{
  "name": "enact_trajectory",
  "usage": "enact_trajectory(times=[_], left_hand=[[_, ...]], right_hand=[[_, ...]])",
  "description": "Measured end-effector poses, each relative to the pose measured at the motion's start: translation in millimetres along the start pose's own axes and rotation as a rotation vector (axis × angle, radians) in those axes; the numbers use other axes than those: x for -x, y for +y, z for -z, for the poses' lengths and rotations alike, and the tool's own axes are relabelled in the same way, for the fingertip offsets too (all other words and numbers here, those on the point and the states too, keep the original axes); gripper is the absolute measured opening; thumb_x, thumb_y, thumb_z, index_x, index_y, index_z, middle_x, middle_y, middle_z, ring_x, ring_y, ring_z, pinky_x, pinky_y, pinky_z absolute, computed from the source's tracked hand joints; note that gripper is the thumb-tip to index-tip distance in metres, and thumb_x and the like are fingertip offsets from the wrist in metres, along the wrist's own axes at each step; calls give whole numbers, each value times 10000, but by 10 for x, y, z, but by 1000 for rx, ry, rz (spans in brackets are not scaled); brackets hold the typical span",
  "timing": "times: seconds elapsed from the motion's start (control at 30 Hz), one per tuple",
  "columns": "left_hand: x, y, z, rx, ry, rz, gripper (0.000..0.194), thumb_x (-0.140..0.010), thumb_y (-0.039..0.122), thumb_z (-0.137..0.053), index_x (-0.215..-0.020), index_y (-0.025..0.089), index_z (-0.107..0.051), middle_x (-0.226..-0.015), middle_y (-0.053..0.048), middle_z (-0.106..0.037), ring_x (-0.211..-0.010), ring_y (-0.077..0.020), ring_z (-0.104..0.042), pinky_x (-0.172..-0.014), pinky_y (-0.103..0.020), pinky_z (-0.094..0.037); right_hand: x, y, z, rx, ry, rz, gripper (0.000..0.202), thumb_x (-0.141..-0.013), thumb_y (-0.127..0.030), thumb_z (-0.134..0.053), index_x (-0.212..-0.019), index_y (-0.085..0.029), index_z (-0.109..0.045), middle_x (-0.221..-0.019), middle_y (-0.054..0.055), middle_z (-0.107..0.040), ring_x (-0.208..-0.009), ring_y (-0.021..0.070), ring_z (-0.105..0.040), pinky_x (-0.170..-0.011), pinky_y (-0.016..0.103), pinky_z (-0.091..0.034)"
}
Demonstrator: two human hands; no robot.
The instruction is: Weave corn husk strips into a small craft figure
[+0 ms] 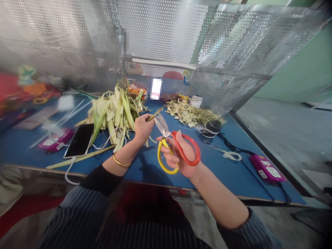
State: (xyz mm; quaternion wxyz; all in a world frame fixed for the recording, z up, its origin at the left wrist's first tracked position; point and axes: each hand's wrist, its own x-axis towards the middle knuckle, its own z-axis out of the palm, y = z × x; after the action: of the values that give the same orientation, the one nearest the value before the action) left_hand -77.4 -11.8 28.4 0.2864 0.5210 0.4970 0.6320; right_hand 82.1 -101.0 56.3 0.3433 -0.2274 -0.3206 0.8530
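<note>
My left hand [143,128] pinches a thin bundle of dried husk strips [156,113], whose tips stick out to the upper right. In my right hand [183,155] is a pair of scissors [163,127] with one red and one yellow handle loop. The blades are parted slightly and point up and left, right beside the strips; whether they touch them I cannot tell. Behind my left hand lies a large heap of pale green and yellow husk strips [114,110]. A pile of shredded trimmings [189,112] sits beyond the scissors.
A smartphone [80,141] with a white cable lies left on the blue table [145,169]. Purple packs rest at the left [55,141] and right [267,167]. A dark spool [213,127] and black cords are on the right. A perforated metal screen [166,31] closes off the back.
</note>
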Motion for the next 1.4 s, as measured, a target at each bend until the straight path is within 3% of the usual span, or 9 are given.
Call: enact_trajectory(times=[0.5, 0.63, 0.77, 0.83, 0.93, 1.03, 1.13, 1.27, 1.4], left_hand=[[-48, -43, -4, 150, -1, 71, 158, -694, 288, -697, -690, 134, -663, -565, 46, -485, -526, -61, -377, -509, -207, -298], [-76, 57, 16, 298, 4, 293, 193, -656, 287, -766, -688, 142, -643, -466, 72, -386, -434, -47, -288, -426, -222, -224], [-67, 156, 44, 535, -163, 554, 209, -687, 188, -760, -649, 153, -557, -457, 101, -254, -395, -23, -165, -379, -214, -95], [-45, 171, 39, 598, -234, 636, 234, -716, 142, -733, -624, 153, -518, -471, 103, -233, -391, -13, -146, -373, -202, -62], [-6, 152, 5, 612, -277, 676, 182, -747, 121, -708, -654, 127, -551, -480, 104, -235, -378, -3, -157, -367, -186, -52], [32, 110, -35, 617, -286, 674, 150, -725, 125, -735, -693, 107, -590, -483, 104, -253, -368, 2, -175, -362, -180, -58], [68, 69, -64, 609, -310, 676, 161, -704, 141, -758, -697, 108, -600, -474, 107, -254, -363, 1, -178, -360, -178, -61], [93, 35, -77, 599, -363, 684, 159, -724, 160, -746, -686, 114, -599, -459, 106, -250, -359, -1, -174, -360, -170, -66], [72, 54, -71, 610, -291, 711, 189, -715, 199, -769, -711, 101, -608, -491, 97, -284, -357, 7, -195, -346, -157, -91]], right_hand=[[31, -2, -33, 113, 142, 76, 488, -890, -589, -461, -1031, -153, -628, -630, -73, -406, -341, -7, -193, -288, 146, -254], [89, -72, 290, 621, 404, 288, 450, -831, -568, -558, -1109, -214, -561, -642, -70, -454, -353, 37, -327, -332, 190, -277], [126, -164, 737, 1599, 730, 190, 379, -828, -438, -582, -1127, -206, -562, -774, 30, -631, -598, 157, -581, -538, 264, -419], [152, -192, 844, 2009, 754, 61, 398, -842, -357, -558, -1203, -189, -544, -945, 101, -676, -773, 217, -640, -636, 294, -436], [162, -249, 795, 2295, 669, -86, 382, -857, -354, -532, -1193, -181, -584, -989, 135, -673, -810, 244, -652, -645, 305, -429], [43, -354, 625, 2244, 643, 57, 285, -872, -381, -511, -958, -186, -700, -920, 124, -663, -797, 226, -637, -651, 306, -429], [-228, -422, 508, 1722, 556, 367, 296, -828, -424, -573, -992, -211, -696, -837, 45, -668, -712, 159, -602, -653, 280, -440], [-613, -415, 505, 1119, 404, 295, 306, -727, -478, -652, -754, -174, -634, -463, -64, -474, -408, 81, -384, -446, 229, -319], [-801, -622, 673, 1196, 384, 295, 303, -788, -465, -572, -731, -170, -612, -464, -49, -464, -424, 89, -409, -469, 221, -351]])
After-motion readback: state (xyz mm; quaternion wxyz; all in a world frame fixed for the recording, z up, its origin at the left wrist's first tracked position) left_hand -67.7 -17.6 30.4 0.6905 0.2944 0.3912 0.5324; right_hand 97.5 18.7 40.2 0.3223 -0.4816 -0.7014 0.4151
